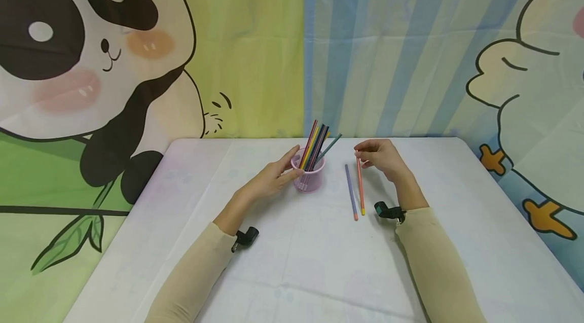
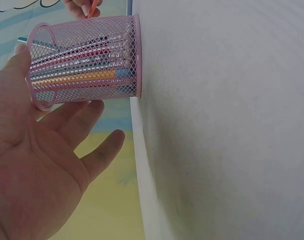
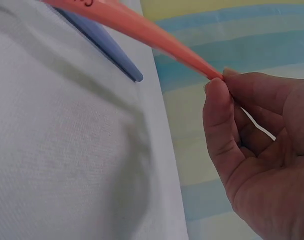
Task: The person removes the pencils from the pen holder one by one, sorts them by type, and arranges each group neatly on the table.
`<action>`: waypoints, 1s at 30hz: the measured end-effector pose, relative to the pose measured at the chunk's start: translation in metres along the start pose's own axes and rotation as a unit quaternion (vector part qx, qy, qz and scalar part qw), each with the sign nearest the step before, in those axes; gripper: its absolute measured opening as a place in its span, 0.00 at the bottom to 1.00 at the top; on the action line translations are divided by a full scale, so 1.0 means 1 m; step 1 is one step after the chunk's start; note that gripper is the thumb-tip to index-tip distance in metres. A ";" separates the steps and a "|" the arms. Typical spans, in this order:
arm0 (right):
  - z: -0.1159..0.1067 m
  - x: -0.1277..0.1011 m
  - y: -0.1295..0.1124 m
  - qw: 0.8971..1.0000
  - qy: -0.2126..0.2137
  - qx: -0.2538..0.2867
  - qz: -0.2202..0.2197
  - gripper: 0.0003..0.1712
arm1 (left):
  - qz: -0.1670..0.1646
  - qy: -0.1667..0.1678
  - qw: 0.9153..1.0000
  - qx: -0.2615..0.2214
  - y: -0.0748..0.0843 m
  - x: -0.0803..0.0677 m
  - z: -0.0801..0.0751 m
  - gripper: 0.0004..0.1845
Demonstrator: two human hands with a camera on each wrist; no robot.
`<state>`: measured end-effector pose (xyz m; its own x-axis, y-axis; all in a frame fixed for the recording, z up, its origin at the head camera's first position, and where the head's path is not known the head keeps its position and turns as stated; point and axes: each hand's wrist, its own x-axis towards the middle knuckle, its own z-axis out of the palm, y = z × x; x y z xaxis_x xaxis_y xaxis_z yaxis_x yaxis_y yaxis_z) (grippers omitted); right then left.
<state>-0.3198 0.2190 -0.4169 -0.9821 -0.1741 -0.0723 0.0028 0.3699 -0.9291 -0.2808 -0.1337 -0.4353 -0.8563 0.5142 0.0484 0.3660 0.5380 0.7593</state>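
Observation:
A pink mesh pencil cup (image 1: pixel 310 183) stands near the table's far edge with several coloured pencils (image 1: pixel 315 148) inside, one teal pencil leaning out to the right. My left hand (image 1: pixel 271 178) holds the cup from its left side, thumb and index finger around the rim; the other fingers spread below it in the left wrist view. With thumb and fingertips, my right hand (image 1: pixel 380 158) pinches the far end of a coral-orange pencil (image 1: pixel 360 183), whose yellow-tipped end points toward me. Beside it, to the left, a purple-blue pencil (image 1: pixel 351 191) lies on the table.
The white-covered table (image 1: pixel 292 267) ends just behind the cup. Beyond it hangs a printed cloth backdrop (image 1: pixel 388 49) with a panda and stripes. Each wrist carries a small black camera, such as the one (image 1: pixel 246 237) on the left.

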 end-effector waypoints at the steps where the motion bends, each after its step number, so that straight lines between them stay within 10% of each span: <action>1: 0.000 0.001 0.001 1.000 -0.001 -0.003 0.000 0.21 | 0.000 0.000 1.000 0.000 0.000 0.000 0.000 0.41; 30: 0.011 0.011 0.025 0.997 -0.008 -0.070 0.013 0.15 | 0.003 0.000 1.000 0.001 -0.001 0.002 0.000 0.41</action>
<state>-0.3284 0.2166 -0.4446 -0.9791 -0.1759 -0.1024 0.0010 0.4988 -0.8667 -0.2831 -0.1331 -0.4362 -0.8535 0.5184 0.0530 0.3727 0.5362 0.7574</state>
